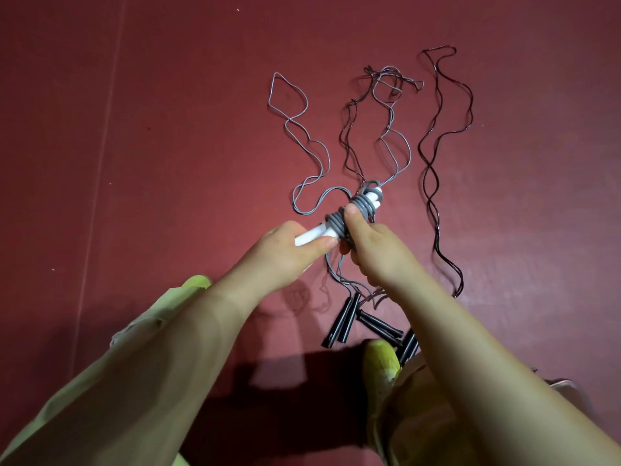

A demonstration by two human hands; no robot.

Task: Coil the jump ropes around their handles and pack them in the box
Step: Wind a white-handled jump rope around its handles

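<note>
The left hand [285, 253] grips the near end of a pair of white handles [314, 235], fingers curled under them and thumb along the side. The right hand [366, 243] pinches the grey rope [304, 129] coiled around the middle of those handles, thumb pressed on top of the coils. Beyond both hands the loose remainder of this rope trails in waves across the red floor [168, 129]. Just right of the right hand, dark ropes [433, 183] lie stretched out on the floor. Below the hands, near a yellow shoe [381, 359], lie several black handles [346, 319].
</note>
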